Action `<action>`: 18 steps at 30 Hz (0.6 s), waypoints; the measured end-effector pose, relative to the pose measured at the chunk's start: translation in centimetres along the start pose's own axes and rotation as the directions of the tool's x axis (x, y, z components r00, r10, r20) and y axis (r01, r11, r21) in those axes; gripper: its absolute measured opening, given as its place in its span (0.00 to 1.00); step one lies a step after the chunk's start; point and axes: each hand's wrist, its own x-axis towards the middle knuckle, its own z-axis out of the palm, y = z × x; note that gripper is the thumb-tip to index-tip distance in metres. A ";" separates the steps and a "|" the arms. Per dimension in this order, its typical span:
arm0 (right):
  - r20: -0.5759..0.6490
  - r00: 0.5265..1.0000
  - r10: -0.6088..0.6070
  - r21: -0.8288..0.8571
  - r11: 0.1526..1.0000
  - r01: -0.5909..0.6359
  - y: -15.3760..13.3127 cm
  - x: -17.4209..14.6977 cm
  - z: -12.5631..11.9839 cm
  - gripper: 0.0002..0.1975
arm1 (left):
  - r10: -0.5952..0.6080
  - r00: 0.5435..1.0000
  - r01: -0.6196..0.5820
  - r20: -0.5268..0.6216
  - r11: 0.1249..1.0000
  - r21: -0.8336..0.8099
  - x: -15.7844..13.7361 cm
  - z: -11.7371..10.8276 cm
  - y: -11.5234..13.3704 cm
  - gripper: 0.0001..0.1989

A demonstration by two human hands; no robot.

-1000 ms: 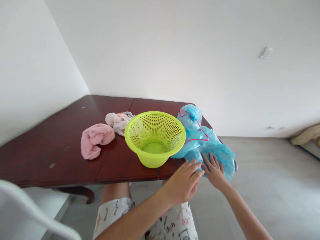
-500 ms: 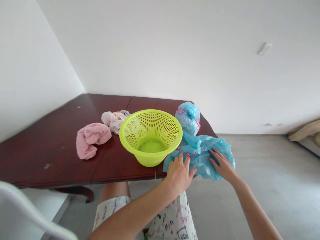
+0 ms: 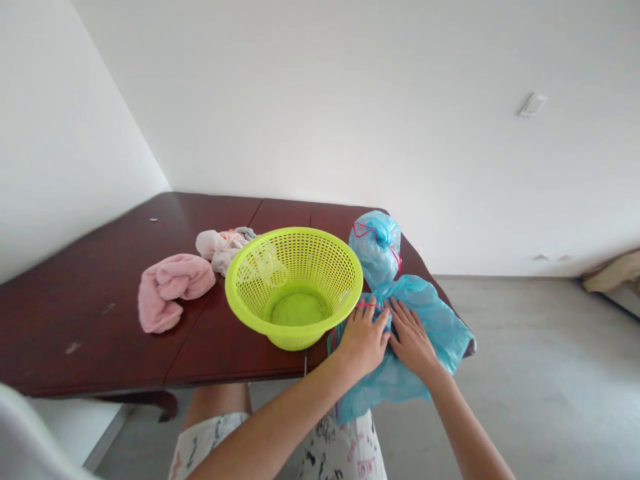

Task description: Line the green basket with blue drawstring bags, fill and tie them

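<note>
A blue plastic bag (image 3: 435, 320) with a red drawstring lies spread over the table's right front corner, part of it hanging past the edge. My left hand (image 3: 365, 337) rests on it near the red string, fingers stretched out. Close beside it, my right hand (image 3: 413, 337) lies flat on the bag with fingers extended. Left of my hands stands a lime-green plastic colander (image 3: 295, 337), with nothing inside it. Behind the flat bag sits a second blue bag (image 3: 375, 250), bunched into a round bundle with a red drawstring.
On the dark red wooden table (image 3: 100, 300), a pink fluffy cloth (image 3: 173, 287) lies at left. Crumpled whitish plastic bags (image 3: 223, 247) are behind the colander's left side. A white wall (image 3: 300, 100) stands behind, and a pale curved chair part (image 3: 30, 433) is at lower left.
My right hand has moved left across the blue bag, close to my left hand. The bag is spread flatter and hangs further over the front edge.
</note>
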 end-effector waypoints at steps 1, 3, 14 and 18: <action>-0.010 1.000 0.018 -0.036 0.999 -0.019 0.1 -0.4 0.0 0.37 | -0.033 0.999 0.033 0.008 0.999 0.027 -0.1 0.5 -0.6 0.34; -0.023 0.997 0.069 -0.070 0.995 -0.070 0.8 -1.1 -0.2 0.38 | -0.091 0.996 0.092 -0.005 0.994 0.061 -0.3 1.3 -1.8 0.35; -0.075 0.932 0.354 -0.203 0.910 -0.362 5.7 -2.0 -0.2 0.47 | -0.198 0.975 0.185 -0.104 0.975 -0.121 -1.0 0.2 -0.9 0.43; -0.035 0.915 0.403 -0.250 0.882 -0.398 6.1 -1.4 0.0 0.47 | -0.063 0.997 0.057 -0.033 0.987 -0.152 -5.4 -0.2 3.6 0.45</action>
